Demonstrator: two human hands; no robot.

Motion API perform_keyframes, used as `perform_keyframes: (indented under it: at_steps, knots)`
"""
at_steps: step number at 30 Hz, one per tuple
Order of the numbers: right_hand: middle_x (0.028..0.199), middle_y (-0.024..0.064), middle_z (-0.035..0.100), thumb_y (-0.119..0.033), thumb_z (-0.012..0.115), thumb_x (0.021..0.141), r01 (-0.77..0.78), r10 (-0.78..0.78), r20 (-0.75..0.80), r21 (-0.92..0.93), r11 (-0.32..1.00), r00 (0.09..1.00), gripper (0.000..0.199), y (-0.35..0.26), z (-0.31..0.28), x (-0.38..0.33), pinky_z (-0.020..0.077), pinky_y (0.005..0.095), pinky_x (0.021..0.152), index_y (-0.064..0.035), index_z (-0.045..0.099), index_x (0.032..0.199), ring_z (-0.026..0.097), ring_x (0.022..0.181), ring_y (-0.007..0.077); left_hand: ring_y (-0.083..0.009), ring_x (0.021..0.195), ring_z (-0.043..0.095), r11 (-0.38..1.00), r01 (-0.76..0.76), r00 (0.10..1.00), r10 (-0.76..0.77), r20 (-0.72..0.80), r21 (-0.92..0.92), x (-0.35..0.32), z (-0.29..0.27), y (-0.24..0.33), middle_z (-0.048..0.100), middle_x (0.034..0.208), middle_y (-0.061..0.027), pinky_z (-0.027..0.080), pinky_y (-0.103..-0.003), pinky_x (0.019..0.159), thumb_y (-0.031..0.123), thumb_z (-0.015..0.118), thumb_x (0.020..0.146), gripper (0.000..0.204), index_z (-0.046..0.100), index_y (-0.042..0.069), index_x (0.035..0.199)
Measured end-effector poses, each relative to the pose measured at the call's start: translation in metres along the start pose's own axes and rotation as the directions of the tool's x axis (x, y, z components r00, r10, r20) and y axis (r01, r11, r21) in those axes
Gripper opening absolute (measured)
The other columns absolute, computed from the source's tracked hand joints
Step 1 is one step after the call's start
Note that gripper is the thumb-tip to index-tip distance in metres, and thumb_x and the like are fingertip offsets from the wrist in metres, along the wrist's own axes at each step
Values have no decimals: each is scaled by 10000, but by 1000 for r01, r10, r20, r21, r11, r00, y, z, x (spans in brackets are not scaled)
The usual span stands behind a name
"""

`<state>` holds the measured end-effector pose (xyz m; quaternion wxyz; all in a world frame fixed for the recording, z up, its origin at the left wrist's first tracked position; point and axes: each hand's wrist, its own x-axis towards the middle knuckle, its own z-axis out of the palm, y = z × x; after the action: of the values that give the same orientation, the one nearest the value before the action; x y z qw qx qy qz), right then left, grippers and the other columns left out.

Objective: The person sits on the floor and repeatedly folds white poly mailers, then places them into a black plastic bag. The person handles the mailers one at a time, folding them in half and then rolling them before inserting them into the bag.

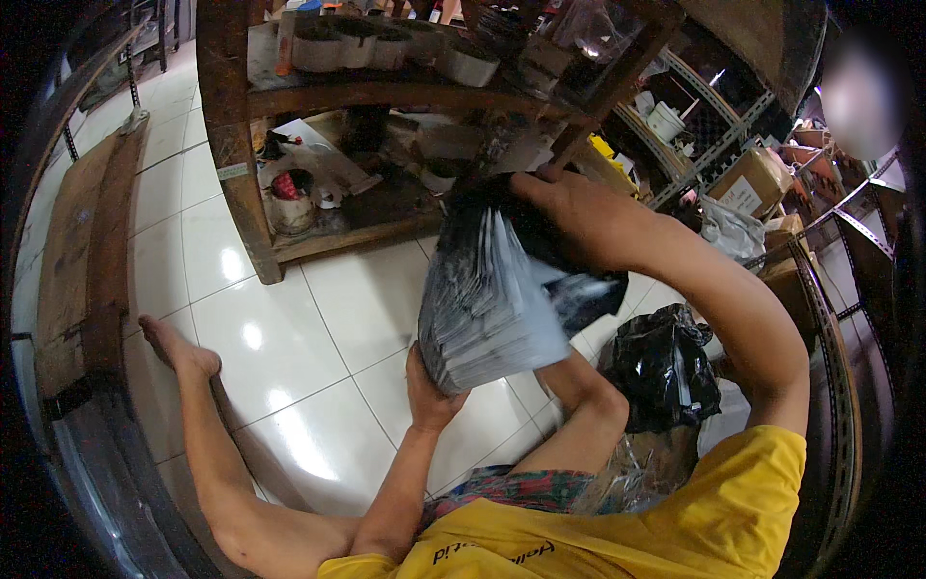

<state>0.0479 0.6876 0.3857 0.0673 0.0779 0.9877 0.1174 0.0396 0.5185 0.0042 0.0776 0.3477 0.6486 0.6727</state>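
A thick bundle of thin, greyish-white plastic sheets (497, 309) is held up in front of me, tilted, its layers fanned at the edge and blurred by motion. My left hand (436, 394) supports it from below at its lower left corner, with most fingers hidden behind it. Black plastic (473, 198) wraps the bundle's upper and left sides and hangs down on the right. My right hand (588, 220) is closed on this black plastic bag at the top right, its fingertips partly hidden.
A wooden shelf (405, 94) ahead carries tape rolls (352, 43) and clutter. At right lie a crumpled black bag (666, 367) and a cardboard box (748, 183) near metal racks. A wooden bench (82, 222) stands left. My bare legs rest on white floor tiles (280, 357).
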Motion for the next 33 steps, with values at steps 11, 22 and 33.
perform_keyframes:
  at_steps: [11,22,33]
  knots:
    - [1386,271,516,-27,732,751,174,-178,-4,233,957,984,800,2,2,16,435,468,1082,-27,374,1467,501,1297,442,-440,1319,450,998,5,1000,-6,-22,-60,5,9,-11,429,1444,-267,386,-480,1114,395,886,678,1108,285,-47,1497]
    - [1109,367,618,-24,623,821,-354,299,355,102,929,886,801,-13,-36,-20,516,528,869,-26,237,1523,646,1031,469,-403,1304,466,985,-97,995,102,-22,144,1,16,-34,451,1417,-222,392,-457,1103,302,907,656,1110,276,-18,1511]
    - [1262,308,607,-98,627,840,-33,11,172,124,992,985,767,11,-15,16,498,498,998,-37,307,1534,595,1184,463,-390,1285,485,995,18,999,-22,-41,-99,16,8,-6,489,1376,-235,402,-455,1096,300,884,673,999,360,-31,1457]
